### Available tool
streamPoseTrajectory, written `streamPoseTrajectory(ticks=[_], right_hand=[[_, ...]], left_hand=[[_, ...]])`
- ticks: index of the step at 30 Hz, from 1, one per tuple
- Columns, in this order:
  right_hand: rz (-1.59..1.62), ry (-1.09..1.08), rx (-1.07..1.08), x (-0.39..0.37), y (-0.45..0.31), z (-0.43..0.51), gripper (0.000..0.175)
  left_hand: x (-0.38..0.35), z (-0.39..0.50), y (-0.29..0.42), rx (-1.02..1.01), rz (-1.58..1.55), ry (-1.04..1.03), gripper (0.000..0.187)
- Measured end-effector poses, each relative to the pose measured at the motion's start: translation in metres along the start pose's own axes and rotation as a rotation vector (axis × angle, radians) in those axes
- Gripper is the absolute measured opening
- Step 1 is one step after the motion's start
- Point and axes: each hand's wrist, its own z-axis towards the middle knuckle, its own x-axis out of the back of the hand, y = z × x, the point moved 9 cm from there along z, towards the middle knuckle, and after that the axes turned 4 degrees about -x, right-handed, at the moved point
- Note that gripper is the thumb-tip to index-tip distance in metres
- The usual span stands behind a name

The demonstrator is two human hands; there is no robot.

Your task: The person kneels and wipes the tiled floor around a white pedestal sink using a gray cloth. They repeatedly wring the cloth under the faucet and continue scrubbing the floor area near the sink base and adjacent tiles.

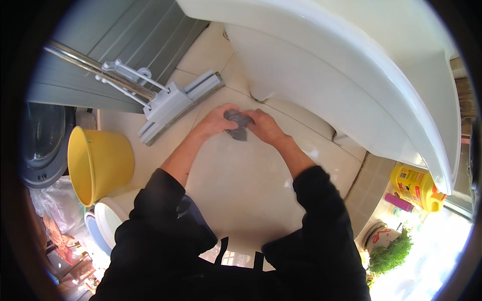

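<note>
A bunched grey cloth (238, 129) is gripped between my two hands above the beige tiled floor (241, 180). My left hand (218, 121) pinches its left side, the thumb lying across the front. On the opposite side, my right hand (263, 125) holds the upper right part with curled fingers. A loose corner hangs down between them. Just left of my hands, a white roller-mop head (173, 109) with a metal pole (101, 69) rests on the tiles. The white curved side of a bathtub (301, 71) rises beyond my right hand.
A yellow bucket (109, 161) and a white bucket (113, 210) stand at left, near a clear plastic bag (60, 203). Grey panelling (131, 34) closes the upper left. On the right are a yellow detergent jug (412, 188), a purple bottle (399, 202) and a potted green plant (391, 252).
</note>
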Motion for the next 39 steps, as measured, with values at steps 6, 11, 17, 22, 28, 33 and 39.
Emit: streamPoseTrajectory(ticks=[6, 11, 17, 22, 28, 33, 39], right_hand=[[-0.444, 0.146, 0.058, 0.022, 0.011, 0.024, 0.034], [-0.514, 0.256, 0.325, -0.011, 0.008, 0.019, 0.040], [-0.215, 0.060, 0.179, 0.001, 0.083, -0.015, 0.046], [-0.163, 0.169, 0.127, -0.002, 0.097, -0.105, 0.041], [-0.158, 0.227, 0.031, -0.009, 0.083, -0.175, 0.035], [-0.253, 0.371, -0.080, -0.021, 0.066, -0.189, 0.045], [-0.224, 0.294, -0.116, 0.002, 0.112, -0.174, 0.047]], left_hand=[[0.043, 0.011, 0.010, -0.286, 0.671, 0.256, 0.057], [0.002, 0.015, -0.025, -0.402, 0.857, 0.321, 0.055], [-0.063, 0.015, -0.024, -0.439, 0.855, 0.206, 0.045], [-0.145, -0.018, -0.035, -0.463, 0.817, 0.169, 0.041], [-0.214, -0.055, -0.050, -0.266, 0.626, 0.194, 0.047], [-0.197, -0.031, -0.084, 0.079, 0.111, -0.246, 0.050], [-0.057, -0.016, -0.032, -0.086, 0.621, -0.173, 0.045]])
